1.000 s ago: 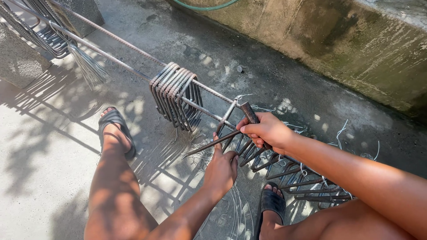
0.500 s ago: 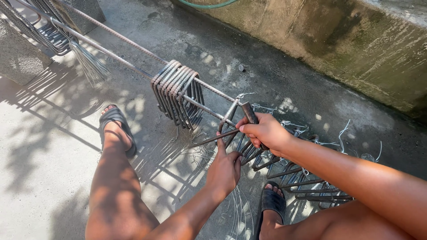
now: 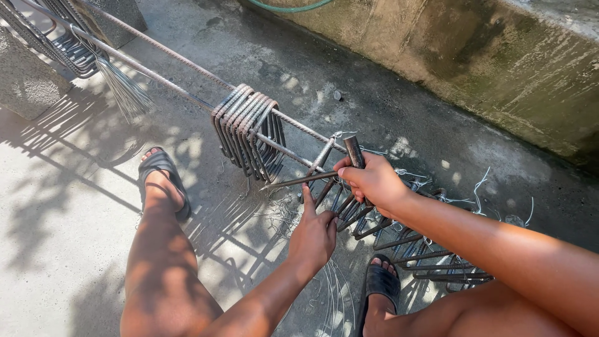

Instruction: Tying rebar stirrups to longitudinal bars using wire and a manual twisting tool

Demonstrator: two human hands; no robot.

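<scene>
No packages, labels, signs or screens show anywhere in this view
</scene>
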